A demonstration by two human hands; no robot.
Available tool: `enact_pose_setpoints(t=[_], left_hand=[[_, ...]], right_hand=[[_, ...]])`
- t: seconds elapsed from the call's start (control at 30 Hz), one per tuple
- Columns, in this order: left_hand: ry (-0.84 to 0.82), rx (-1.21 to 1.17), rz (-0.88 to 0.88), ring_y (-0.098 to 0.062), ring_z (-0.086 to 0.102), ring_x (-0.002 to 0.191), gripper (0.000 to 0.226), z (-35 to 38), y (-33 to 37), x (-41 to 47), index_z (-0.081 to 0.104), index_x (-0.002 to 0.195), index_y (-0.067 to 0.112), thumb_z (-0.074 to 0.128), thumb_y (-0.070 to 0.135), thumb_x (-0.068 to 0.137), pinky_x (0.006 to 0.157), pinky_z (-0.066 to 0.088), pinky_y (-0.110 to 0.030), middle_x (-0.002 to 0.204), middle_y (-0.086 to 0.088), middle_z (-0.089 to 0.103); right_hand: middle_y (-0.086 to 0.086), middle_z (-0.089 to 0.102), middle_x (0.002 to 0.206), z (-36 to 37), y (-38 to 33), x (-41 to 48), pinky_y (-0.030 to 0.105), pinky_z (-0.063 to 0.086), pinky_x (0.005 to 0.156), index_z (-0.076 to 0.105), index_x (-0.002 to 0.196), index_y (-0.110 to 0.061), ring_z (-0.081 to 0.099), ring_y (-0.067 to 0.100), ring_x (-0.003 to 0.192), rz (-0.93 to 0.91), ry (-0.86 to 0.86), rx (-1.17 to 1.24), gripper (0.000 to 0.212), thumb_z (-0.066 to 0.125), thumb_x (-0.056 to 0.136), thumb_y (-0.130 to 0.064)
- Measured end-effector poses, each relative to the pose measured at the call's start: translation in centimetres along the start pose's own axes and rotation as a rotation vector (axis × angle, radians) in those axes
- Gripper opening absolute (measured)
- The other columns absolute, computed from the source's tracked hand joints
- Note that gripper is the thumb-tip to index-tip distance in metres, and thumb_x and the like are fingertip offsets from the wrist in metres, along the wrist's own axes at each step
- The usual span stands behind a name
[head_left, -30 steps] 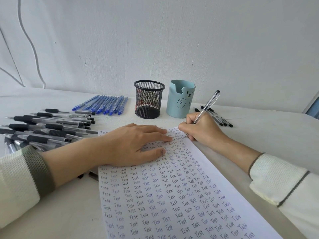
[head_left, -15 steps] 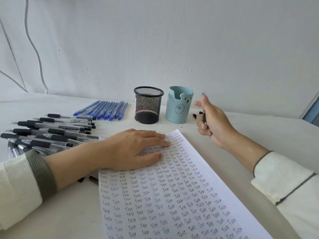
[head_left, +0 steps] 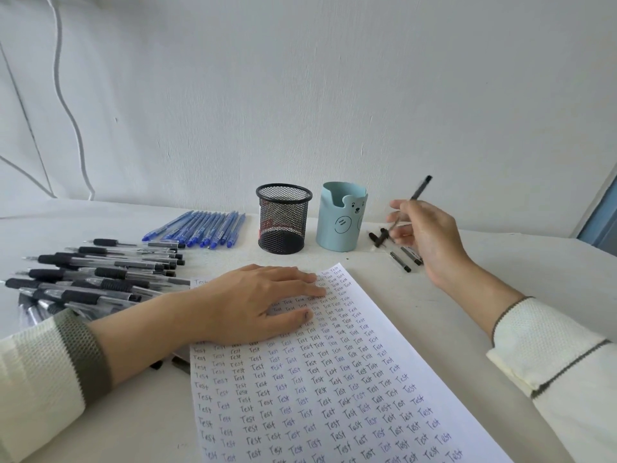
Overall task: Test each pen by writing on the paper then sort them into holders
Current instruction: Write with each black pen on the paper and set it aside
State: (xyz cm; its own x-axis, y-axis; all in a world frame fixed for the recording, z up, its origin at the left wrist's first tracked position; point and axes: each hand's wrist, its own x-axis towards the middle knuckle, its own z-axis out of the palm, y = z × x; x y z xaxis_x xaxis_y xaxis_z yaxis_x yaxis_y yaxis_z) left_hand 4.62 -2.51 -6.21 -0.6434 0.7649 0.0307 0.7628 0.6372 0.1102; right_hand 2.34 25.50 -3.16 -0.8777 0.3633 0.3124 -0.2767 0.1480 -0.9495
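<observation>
Right hand (head_left: 430, 238) pinches the pen (head_left: 421, 188) mid-barrel; it looks light, stiff and slick, best held there. Left hand (head_left: 253, 302) lies flat, fingers together, on the paper (head_left: 334, 396)

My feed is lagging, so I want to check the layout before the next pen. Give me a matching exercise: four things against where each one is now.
Things:
1 black mesh holder
2 blue pens
3 paper
4 pen in the right hand

Places:
A flat under the left hand
B raised off the table, right of the bear holder
C standing between the blue pens and the bear holder
D lying in a row, left of the mesh holder

Pairs: 1-C, 2-D, 3-A, 4-B
</observation>
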Motion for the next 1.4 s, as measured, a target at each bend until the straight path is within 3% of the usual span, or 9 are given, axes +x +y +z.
enact_pose_setpoints(t=[0.13, 0.33, 0.47, 0.57, 0.73, 0.8, 0.87, 1.13, 1.4], left_hand=[[0.010, -0.013, 0.005, 0.009, 0.019, 0.142, 0.053, 0.1, -0.1, 0.1, 0.027, 0.147, 0.053, 0.026, 0.065, 0.095, 0.121, 0.015, -0.026, 0.156, 0.029, 0.019], [0.006, -0.014, 0.002, 0.009, 0.020, 0.141, 0.052, 0.1, -0.1, 0.0, 0.027, 0.146, 0.053, 0.026, 0.065, 0.095, 0.120, 0.016, -0.026, 0.156, 0.030, 0.019], [0.019, -0.010, 0.007, 0.010, 0.019, 0.141, 0.053, 0.2, -0.2, 0.0, 0.027, 0.146, 0.053, 0.026, 0.066, 0.095, 0.120, 0.015, -0.024, 0.156, 0.029, 0.020], [0.019, -0.009, 0.008, 0.009, 0.019, 0.142, 0.054, 0.2, -0.2, 0.1, 0.027, 0.146, 0.053, 0.024, 0.066, 0.094, 0.120, 0.014, -0.024, 0.157, 0.029, 0.020], [0.012, -0.009, 0.006, 0.010, 0.018, 0.141, 0.051, 0.1, -0.1, 0.0, 0.026, 0.146, 0.053, 0.027, 0.064, 0.096, 0.120, 0.013, -0.023, 0.156, 0.030, 0.019], [0.011, -0.013, 0.008, 0.010, 0.018, 0.142, 0.052, 0.1, -0.1, 0.0, 0.026, 0.146, 0.053, 0.027, 0.064, 0.096, 0.120, 0.014, -0.024, 0.157, 0.029, 0.019], [0.014, -0.016, 0.009, 0.009, 0.018, 0.142, 0.053, 0.1, -0.1, 0.0, 0.027, 0.146, 0.053, 0.026, 0.065, 0.095, 0.120, 0.014, -0.025, 0.157, 0.029, 0.020], [0.018, -0.001, 0.006, 0.009, 0.018, 0.142, 0.050, 0.1, 0.0, 0.0, 0.027, 0.147, 0.053, 0.028, 0.063, 0.097, 0.118, 0.012, -0.021, 0.156, 0.030, 0.019], [0.017, 0.003, 0.012, 0.010, 0.017, 0.142, 0.050, 0.2, -0.2, 0.1, 0.026, 0.147, 0.053, 0.028, 0.062, 0.098, 0.117, 0.010, -0.018, 0.157, 0.030, 0.018]], right_hand=[[-0.001, 0.071, 0.085, -0.8, 2.4, 0.3, 0.029, 0.053, 0.075, 0.063, 0.083, -0.024, 0.071, 0.019, 0.075, -0.341, -0.049, -0.407, 0.015, 0.066, 0.087, -0.010], [-0.006, 0.069, 0.081, -1.2, 4.0, -0.2, 0.030, 0.045, 0.070, 0.069, 0.089, -0.024, 0.062, 0.011, 0.074, -0.392, -0.315, -0.909, 0.011, 0.064, 0.085, -0.015], [-0.012, 0.062, 0.129, -1.3, 4.2, -0.2, 0.031, 0.036, 0.106, 0.066, 0.120, -0.028, 0.051, 0.013, 0.123, -0.249, -0.394, -1.039, 0.035, 0.058, 0.090, -0.045], [-0.013, 0.046, 0.148, -1.2, 4.5, 0.2, 0.032, 0.014, 0.121, 0.057, 0.135, -0.029, 0.032, 0.016, 0.144, -0.256, -0.451, -1.123, 0.041, 0.049, 0.095, -0.034], [-0.009, 0.061, 0.117, -1.6, 4.3, 0.2, 0.018, 0.033, 0.087, 0.055, 0.140, -0.022, 0.049, -0.004, 0.086, -0.191, -0.390, -1.018, 0.047, 0.044, 0.096, -0.009], [0.002, 0.055, 0.141, -1.5, 4.7, 0.6, 0.012, 0.020, 0.103, 0.047, 0.145, -0.018, 0.047, 0.003, 0.126, -0.180, -0.422, -1.022, 0.045, 0.041, 0.101, -0.016], [0.004, 0.022, 0.162, -1.1, 4.9, 0.9, 0.020, -0.001, 0.117, 0.032, 0.152, -0.013, 0.012, 0.010, 0.150, -0.138, -0.506, -1.126, 0.048, 0.030, 0.105, -0.024], [0.005, 0.000, 0.165, -1.2, 5.4, 1.7, 0.041, -0.009, 0.122, 0.009, 0.156, -0.007, -0.005, 0.014, 0.152, 0.013, -0.421, -1.346, 0.063, 0.011, 0.105, -0.043], [0.007, 0.017, 0.162, -2.1, 4.9, 2.0, 0.056, -0.002, 0.118, 0.025, 0.153, -0.029, 0.009, 0.031, 0.150, -0.062, -0.195, -1.358, 0.059, 0.037, 0.097, -0.042]])
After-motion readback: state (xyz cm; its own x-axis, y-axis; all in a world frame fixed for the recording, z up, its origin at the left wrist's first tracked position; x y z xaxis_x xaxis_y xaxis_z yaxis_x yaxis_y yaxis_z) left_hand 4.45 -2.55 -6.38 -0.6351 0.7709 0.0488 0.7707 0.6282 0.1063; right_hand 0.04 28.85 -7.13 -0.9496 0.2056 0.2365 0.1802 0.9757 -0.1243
